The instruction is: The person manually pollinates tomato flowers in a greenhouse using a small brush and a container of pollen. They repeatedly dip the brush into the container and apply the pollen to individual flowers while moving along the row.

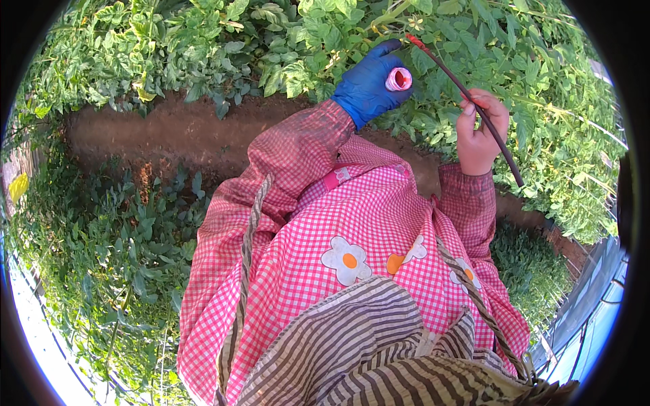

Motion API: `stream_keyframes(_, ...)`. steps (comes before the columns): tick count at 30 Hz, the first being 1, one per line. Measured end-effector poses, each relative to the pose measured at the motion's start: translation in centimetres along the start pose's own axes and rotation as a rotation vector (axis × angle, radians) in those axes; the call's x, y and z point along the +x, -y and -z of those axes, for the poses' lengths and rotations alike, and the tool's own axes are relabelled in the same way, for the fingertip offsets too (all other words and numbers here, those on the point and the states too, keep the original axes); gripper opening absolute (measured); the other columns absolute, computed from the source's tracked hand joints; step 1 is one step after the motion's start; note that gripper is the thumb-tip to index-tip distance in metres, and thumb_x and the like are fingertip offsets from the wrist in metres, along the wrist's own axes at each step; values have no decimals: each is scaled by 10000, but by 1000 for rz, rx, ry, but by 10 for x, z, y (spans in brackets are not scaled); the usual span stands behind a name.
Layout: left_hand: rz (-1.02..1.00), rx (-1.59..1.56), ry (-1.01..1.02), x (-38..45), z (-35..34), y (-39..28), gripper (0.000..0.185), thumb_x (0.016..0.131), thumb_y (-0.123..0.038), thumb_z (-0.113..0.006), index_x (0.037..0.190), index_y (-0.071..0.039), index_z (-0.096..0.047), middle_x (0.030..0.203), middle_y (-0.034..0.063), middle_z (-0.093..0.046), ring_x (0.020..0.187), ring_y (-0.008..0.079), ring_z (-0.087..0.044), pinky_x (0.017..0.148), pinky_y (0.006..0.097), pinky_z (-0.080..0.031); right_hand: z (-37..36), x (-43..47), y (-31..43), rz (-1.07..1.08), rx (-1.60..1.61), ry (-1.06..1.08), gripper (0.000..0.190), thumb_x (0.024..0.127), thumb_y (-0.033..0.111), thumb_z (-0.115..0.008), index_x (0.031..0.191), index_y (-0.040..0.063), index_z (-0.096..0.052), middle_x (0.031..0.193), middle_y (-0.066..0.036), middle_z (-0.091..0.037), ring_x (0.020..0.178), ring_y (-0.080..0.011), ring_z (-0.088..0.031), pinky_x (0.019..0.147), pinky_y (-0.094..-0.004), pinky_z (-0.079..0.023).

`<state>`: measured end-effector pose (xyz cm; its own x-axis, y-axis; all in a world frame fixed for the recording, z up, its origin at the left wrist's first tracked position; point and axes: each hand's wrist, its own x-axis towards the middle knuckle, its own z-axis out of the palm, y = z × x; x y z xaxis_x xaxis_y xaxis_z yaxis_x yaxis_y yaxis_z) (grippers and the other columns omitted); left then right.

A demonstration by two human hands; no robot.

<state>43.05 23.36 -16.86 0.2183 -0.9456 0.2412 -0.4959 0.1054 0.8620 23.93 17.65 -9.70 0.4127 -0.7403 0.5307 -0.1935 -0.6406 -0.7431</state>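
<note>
My left hand (363, 86), in a blue glove, grips a small open bottle (391, 76) with red liquid inside its mouth. Its index finger reaches up to the tomato foliage, near a pale yellow flower (415, 23). Bare, with reddish stains on the fingers, my right hand (480, 133) pinches a thin dark stick (447, 71), perhaps a brush. The stick slants up and left. Its red-coated tip (415, 40) is close to the gloved fingertip and the flower stems; whether it touches them I cannot tell.
Leafy tomato plants (167, 45) spread across the top and right. A strip of brown soil (167, 134) runs below them, with more green plants (101, 243) at lower left. Pale strings (584, 119) cross the right-hand foliage. Bluish sheeting (584, 304) stands at lower right.
</note>
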Motion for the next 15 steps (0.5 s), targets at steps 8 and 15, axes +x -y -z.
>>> stream_keyframes(8, 25, -30, 11, 1, 0, 1, 381, 704, -246, -776, 992, -63, -607, 1330, 168, -469, 1144, 300, -531, 919, 340, -462, -1, 0, 1, -16, -63, 15, 179, 782, -20, -620, 936, 14, -536, 954, -125, -616, 810, -188, -606, 766, -292, -493)
stream_keyframes(15, 3, -23, -12, 1, -2, 4, 379, 701, -243, -778, 986, -62, -607, 1327, 168, -471, 1137, 298, -535, 913, 340, -465, 0, -1, 0, -12, -39, 14, 185, 780, -25, -613, 944, 11, -534, 948, -128, -619, 803, -186, -607, 760, -295, -494)
